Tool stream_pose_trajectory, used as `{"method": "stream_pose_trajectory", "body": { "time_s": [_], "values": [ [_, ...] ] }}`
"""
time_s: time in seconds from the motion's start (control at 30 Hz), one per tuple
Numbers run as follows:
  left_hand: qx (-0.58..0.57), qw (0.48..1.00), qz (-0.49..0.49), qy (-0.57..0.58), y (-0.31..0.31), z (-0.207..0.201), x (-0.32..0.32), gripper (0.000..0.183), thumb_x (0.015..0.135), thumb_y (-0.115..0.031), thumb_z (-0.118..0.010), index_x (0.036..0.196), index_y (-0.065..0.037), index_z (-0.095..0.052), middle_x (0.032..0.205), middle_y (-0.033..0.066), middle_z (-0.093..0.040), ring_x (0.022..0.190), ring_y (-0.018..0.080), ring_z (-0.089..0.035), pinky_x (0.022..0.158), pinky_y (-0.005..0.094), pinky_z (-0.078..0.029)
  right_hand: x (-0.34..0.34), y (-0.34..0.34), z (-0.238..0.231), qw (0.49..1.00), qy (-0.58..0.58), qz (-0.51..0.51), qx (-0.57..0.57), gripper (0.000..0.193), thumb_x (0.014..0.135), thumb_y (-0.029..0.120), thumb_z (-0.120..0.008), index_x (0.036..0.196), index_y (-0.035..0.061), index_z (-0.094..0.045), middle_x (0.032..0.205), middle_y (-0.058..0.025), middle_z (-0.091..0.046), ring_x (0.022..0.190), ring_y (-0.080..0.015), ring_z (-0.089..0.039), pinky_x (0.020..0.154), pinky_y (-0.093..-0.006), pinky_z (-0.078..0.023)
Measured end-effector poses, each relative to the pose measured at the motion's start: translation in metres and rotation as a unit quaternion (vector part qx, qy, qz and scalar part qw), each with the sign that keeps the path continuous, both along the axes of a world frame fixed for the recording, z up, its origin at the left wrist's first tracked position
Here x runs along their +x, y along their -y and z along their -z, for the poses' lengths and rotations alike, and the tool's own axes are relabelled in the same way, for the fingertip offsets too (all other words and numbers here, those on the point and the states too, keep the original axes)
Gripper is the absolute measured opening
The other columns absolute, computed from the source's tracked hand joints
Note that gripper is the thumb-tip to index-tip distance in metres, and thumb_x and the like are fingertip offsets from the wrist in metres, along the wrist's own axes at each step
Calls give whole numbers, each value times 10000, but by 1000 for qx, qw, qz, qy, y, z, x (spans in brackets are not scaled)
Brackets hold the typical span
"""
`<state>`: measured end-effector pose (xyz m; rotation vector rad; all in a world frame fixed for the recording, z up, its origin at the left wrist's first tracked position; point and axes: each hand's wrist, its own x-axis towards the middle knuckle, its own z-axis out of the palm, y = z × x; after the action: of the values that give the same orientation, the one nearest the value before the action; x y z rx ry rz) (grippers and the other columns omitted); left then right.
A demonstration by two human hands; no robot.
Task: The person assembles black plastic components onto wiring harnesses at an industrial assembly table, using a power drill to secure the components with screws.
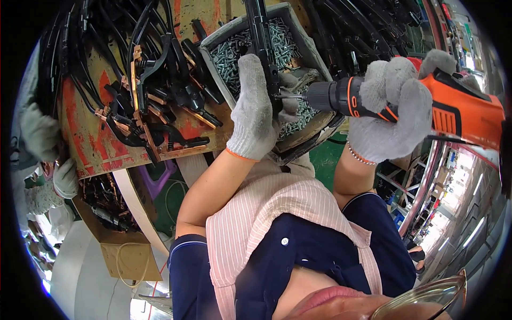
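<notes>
My left hand [249,114], in a grey knitted glove, is closed round a long black bar-shaped part [260,34]. The thumb lies along the part, and the fingers are partly hidden behind it. In my gloved right hand [392,114] is an orange and black power drill [453,106], fingers wrapped round its body. The drill points left, and its thin bit [290,96] reaches the side of the black part; whether a screw sits on the tip I cannot tell. Beneath both is a grey bin [212,38] holding loose silver screws [286,45].
Welding clamps [140,96] with copper jaws and black handles lie on the paint-worn table [101,157] at left. More black parts [352,32] are heaped at far right. Another person's gloved hand [40,130] is at the left edge. A cardboard box [125,256] stands below the table.
</notes>
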<state>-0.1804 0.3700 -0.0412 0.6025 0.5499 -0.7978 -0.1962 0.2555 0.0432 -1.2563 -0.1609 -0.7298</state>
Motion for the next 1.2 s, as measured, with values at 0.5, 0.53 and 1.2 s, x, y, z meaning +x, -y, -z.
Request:
{"method": "stream_pose_trajectory", "body": {
  "time_s": [0.5,0.53,1.2],
  "values": [
    [21,995,6,102,-2,8,-7,699,899,-741,-344,790,-75,-525,468,4,-411,350,104,-357,327,232,-265,0,51,65,990,32,70,121,611,945,435,-554,1335,6,-361,833,-168,-615,640,-270,-629,567,-407,-550],
    [36,993,6,110,-2,8,-7,706,898,-746,-338,794,-74,-527,469,4,-412,351,105,-358,329,232,-265,-2,55,65,993,-31,103,42,697,920,532,-537,1339,5,-358,855,-174,-614,648,-277,-630,562,-413,-550],
    [99,989,29,108,5,-6,-2,484,849,-25,-681,1218,-116,-381,748,7,-511,499,72,-439,416,195,-331,7,81,16,990,87,99,-53,288,856,-23,-549,1131,34,-487,694,-28,-426,611,-108,-404,558,-262,-432]
  ]
}}
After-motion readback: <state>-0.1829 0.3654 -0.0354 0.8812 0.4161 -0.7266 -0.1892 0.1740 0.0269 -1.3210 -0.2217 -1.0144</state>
